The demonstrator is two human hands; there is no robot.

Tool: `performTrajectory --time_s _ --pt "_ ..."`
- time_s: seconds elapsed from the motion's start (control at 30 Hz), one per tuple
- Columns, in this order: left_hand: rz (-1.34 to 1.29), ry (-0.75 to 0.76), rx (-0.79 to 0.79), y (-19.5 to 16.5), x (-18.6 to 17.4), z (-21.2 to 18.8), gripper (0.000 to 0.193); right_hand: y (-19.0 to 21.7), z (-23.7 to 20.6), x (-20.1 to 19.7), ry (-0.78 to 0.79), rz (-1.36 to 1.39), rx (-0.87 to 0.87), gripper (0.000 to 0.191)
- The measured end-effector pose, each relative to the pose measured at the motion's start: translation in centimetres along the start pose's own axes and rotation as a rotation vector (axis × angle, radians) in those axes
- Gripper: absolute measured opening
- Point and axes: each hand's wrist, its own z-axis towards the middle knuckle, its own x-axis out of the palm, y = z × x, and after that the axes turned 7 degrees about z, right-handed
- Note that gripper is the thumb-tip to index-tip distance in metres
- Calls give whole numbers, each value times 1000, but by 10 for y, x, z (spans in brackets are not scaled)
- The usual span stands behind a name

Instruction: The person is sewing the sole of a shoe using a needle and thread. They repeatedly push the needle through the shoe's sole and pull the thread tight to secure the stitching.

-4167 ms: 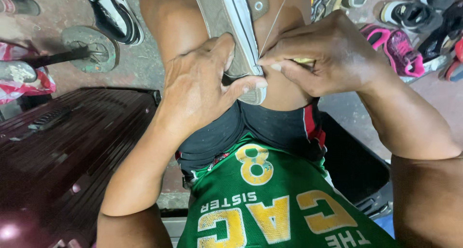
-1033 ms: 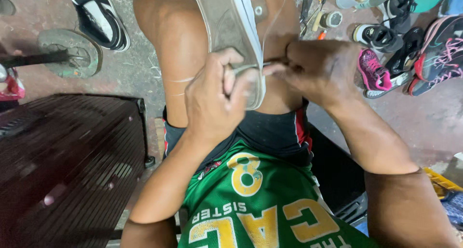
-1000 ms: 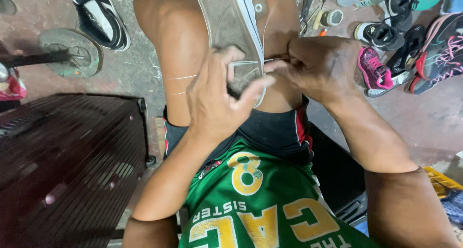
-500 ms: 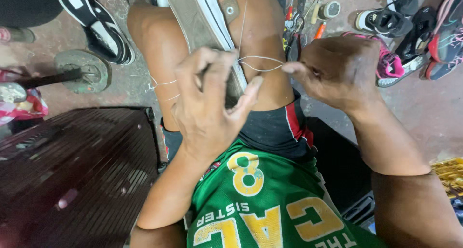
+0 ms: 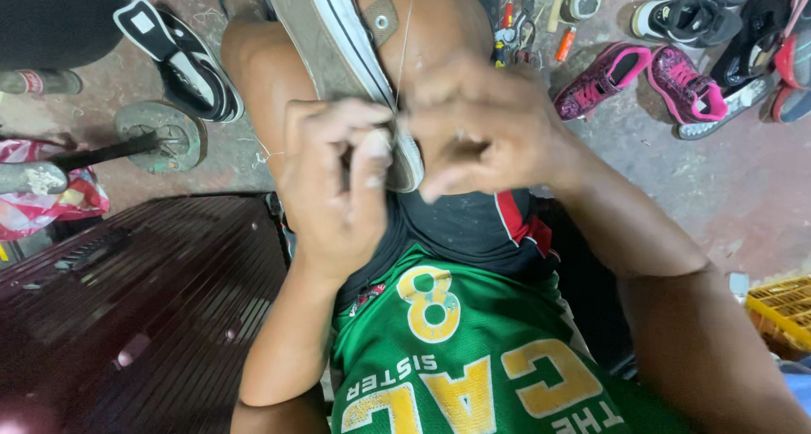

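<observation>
While you sit with a grey-soled sneaker [image 5: 338, 54] wedged sole-up between your bare thighs, your left hand [image 5: 334, 185] curls around its near end, fingers bent and thumb pressed against the white rubber edge. Your right hand [image 5: 481, 126] is blurred just beside it, fingertips pinched together at the same edge; a thin thread [image 5: 406, 29] runs upward from that spot, though whether the pinch holds it I cannot tell. On the floor, pink shoes [image 5: 642, 75] lie to your right, a black-and-white shoe [image 5: 182, 54] to your left.
</observation>
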Motion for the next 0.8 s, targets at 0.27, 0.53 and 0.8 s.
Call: performTrajectory --time_s 0.27,0.53,0.8 --pt "-283 131 -221 -14 -24 10 46 -1 -8 0 134 -23 527 22" --pt "147 177 116 -11 0 11 87 26 -7 8 5 -145 441 16" --pt "29 158 75 -3 2 2 101 -8 -53 -42 -5 -734 252 9"
